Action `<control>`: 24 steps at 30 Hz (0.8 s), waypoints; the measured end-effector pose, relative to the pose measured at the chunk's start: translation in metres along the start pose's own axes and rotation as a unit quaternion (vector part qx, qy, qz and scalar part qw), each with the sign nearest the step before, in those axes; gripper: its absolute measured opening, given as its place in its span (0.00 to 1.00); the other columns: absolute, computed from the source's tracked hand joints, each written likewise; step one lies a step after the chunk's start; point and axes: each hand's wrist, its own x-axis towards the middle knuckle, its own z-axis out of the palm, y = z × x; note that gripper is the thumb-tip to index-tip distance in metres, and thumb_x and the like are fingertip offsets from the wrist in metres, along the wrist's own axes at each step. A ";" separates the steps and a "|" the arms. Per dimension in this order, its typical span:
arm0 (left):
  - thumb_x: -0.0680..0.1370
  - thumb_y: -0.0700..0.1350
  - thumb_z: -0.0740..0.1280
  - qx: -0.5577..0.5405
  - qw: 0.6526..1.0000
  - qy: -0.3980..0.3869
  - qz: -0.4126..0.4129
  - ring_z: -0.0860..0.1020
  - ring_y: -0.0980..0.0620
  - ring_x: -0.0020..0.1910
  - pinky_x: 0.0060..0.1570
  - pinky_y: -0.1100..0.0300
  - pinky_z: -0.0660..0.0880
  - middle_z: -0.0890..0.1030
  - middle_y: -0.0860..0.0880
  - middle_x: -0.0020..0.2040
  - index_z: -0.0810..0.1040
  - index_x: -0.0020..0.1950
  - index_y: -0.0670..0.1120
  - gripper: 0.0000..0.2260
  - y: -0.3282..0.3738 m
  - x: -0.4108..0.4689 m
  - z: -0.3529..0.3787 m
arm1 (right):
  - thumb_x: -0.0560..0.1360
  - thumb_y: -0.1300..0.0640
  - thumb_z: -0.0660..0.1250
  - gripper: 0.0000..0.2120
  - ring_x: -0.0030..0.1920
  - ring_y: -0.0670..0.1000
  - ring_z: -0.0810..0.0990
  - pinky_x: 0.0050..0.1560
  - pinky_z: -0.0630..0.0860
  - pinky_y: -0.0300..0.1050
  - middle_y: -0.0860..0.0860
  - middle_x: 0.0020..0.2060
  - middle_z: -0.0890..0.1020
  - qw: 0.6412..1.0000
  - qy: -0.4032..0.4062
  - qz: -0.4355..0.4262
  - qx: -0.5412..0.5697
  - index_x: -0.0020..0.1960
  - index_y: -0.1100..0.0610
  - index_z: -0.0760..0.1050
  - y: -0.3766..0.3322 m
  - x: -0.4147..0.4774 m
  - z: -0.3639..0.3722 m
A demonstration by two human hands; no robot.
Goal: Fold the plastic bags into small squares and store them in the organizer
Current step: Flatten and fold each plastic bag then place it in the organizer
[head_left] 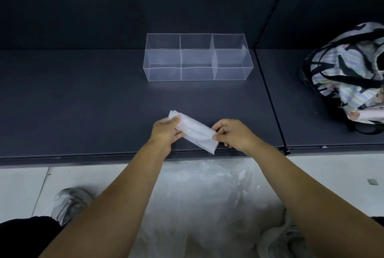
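**Bag held as a folded strip at the shelf's front edge**

Materials and shapes: The bag (194,133) is thin, white, translucent plastic, creased and slightly crumpled, folded into a narrow, flattened strip, longer than it is wide. The organizer (197,58) is a clear, rigid, rectangular box with thin walls, divided into three compartments side by side; all three show only the shelf through their walls. The shelf (83,102) is a matte, dark grey, flat panel with a straight front lip. A patterned tote (349,70), soft fabric with black straps and pale stripes, slumps at the shelf's right side. More clear plastic film (207,195), wrinkled and glossy, lies on the pale floor below the shelf's front edge, between two grey shoes (68,205).

Orientation: The strip's long axis runs diagonally, its far end pointing up-left toward the organizer, its near end down-right toward the shelf's lip. It lies low over the shelf; contact with the surface cannot be confirmed.

Location: The bag is just in front of the organizer, well apart from it, near the shelf's front edge.

Hands: The left hand (166,133) grips the bag's far end, thumb on top. The right hand (230,135) pinches the near end between thumb and curled fingers.
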 end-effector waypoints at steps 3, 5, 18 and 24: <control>0.77 0.39 0.68 0.053 0.995 0.069 0.051 0.81 0.49 0.39 0.36 0.62 0.81 0.81 0.39 0.51 0.79 0.53 0.38 0.06 0.004 0.009 -0.005 | 0.73 0.65 0.70 0.06 0.27 0.44 0.73 0.27 0.70 0.33 0.52 0.37 0.81 1.000 0.011 0.000 -0.014 0.49 0.58 0.76 0.001 0.001 0.003; 0.78 0.37 0.66 0.143 0.971 0.134 0.137 0.82 0.46 0.42 0.45 0.58 0.81 0.82 0.40 0.52 0.82 0.52 0.40 0.07 0.006 0.010 -0.010 | 0.73 0.65 0.70 0.07 0.28 0.46 0.74 0.28 0.70 0.34 0.52 0.38 0.81 1.000 0.013 0.004 -0.017 0.49 0.58 0.75 0.001 0.000 0.003; 0.76 0.37 0.67 0.485 0.754 -0.062 0.440 0.72 0.51 0.67 0.66 0.66 0.63 0.74 0.48 0.68 0.72 0.70 0.44 0.22 -0.074 -0.053 0.005 | 0.76 0.56 0.68 0.07 0.31 0.46 0.80 0.30 0.74 0.37 0.51 0.35 0.83 0.969 -0.093 0.145 0.177 0.52 0.58 0.77 -0.013 -0.029 -0.008; 0.80 0.40 0.63 0.404 0.838 -0.090 0.356 0.67 0.53 0.27 0.31 0.60 0.64 0.73 0.50 0.29 0.82 0.51 0.48 0.08 -0.050 -0.051 -0.002 | 0.73 0.64 0.71 0.26 0.37 0.46 0.74 0.42 0.76 0.32 0.38 0.60 0.76 0.997 -0.049 -0.050 0.033 0.66 0.46 0.70 -0.017 -0.032 -0.021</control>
